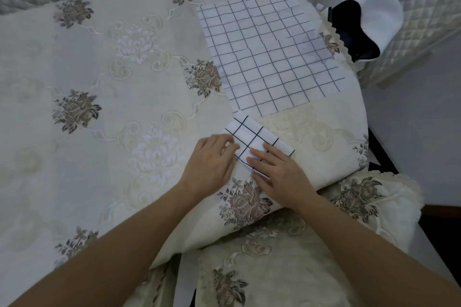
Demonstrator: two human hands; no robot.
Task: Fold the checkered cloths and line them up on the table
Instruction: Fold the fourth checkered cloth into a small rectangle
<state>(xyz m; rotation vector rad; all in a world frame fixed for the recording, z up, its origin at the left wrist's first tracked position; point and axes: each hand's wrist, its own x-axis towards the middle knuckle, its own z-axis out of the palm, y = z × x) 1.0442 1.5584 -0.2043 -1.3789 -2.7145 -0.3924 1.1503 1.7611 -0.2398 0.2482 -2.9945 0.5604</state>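
A small folded white cloth with a dark grid (pixel 257 138) lies on the table near its front right edge. My left hand (pixel 210 161) rests flat on its left end, fingers straight. Flat fingers of my right hand (pixel 279 172) press on its near right part. Farther back, a stack of unfolded checkered cloths (pixel 272 52) lies spread flat, edges slightly offset.
The table (pixel 99 82) wears a cream floral embroidered cover that hangs over the front edge. A white and dark cap (pixel 364 25) sits on a quilted chair at the back right. More quilted chairs stand behind the table.
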